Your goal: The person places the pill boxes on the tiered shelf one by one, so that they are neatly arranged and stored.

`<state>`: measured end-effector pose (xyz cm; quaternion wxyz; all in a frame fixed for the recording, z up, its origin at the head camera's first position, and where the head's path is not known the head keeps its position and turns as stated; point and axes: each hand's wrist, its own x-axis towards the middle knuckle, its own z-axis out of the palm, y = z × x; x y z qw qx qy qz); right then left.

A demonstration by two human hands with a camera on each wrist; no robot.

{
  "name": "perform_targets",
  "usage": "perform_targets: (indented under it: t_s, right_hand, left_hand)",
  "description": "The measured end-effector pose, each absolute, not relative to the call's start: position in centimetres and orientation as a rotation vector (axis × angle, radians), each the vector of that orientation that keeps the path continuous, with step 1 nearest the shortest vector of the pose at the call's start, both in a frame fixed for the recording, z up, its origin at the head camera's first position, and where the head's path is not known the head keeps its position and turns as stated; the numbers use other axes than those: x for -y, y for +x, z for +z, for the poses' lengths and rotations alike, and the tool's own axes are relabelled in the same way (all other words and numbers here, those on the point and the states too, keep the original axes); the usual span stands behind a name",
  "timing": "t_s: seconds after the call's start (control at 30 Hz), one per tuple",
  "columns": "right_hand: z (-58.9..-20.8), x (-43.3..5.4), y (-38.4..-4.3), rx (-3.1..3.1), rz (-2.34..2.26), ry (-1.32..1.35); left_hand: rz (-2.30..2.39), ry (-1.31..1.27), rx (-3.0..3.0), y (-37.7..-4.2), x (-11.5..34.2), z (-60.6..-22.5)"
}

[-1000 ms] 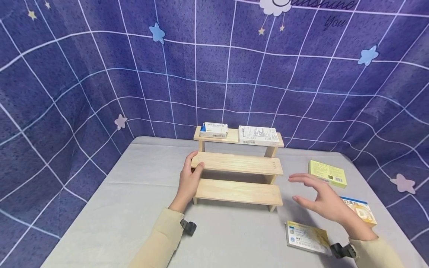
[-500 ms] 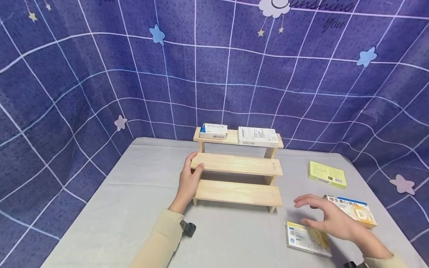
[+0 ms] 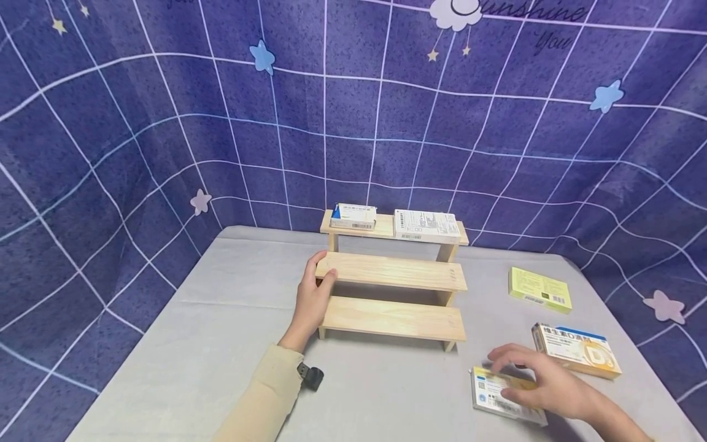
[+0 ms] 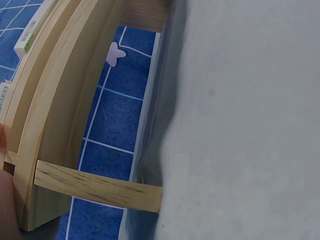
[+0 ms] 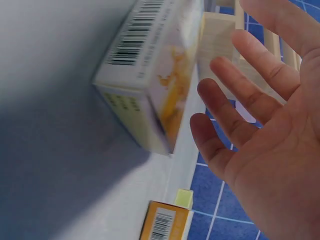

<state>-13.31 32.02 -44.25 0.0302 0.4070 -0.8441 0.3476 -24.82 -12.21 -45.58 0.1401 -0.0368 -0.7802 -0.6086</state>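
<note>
My left hand (image 3: 310, 299) grips the left end of the middle tier of a three-tier wooden step shelf (image 3: 392, 271), thumb on its front edge. In the left wrist view the shelf (image 4: 65, 90) shows its tiers from the side, and only a sliver of the hand is visible. My right hand (image 3: 547, 383) is over a white and yellow medicine box (image 3: 488, 388) lying on the table at the front right. Its fingers are spread and loosely bent. In the right wrist view the fingers stand apart from the box (image 5: 135, 75), holding nothing.
On the top tier lie a small white and blue box (image 3: 353, 216) and a larger white box (image 3: 425, 225). An orange and white vitamin D box (image 3: 577, 350) and a yellow-green box (image 3: 540, 288) lie on the right of the grey tabletop (image 3: 221, 325). A blue grid-patterned curtain (image 3: 353, 110) hangs behind.
My right hand has come down and toward me, from beside the yellow-green box to over the white and yellow box. The left hand keeps its grip on the shelf.
</note>
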Motion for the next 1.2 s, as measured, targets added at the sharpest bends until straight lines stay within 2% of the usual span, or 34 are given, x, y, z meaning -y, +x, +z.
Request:
perform_targets:
  t_s: [0.43,0.87,1.03,1.2]
  right_hand:
    - [-45.0,-32.3,-12.5,2.889,1.064,1.175]
    - [-45.9,-32.1,-12.4,2.845,1.021,1.160]
    - [-45.5,-32.2,-12.4,2.931,1.086,1.074]
    - [-44.9,-32.1,-12.4,2.911,1.097,1.104]
  left_hand:
    - [-1.755,-0.104,2.260,-24.9,12.2,-45.5]
    - [-1.743,-0.106,2.256,-25.0,12.3,-45.4]
    - [-1.754,-0.106,2.246,-24.9,12.3,-45.5]
    - [-1.754,-0.107,2.251,-24.9,12.3,-45.6]
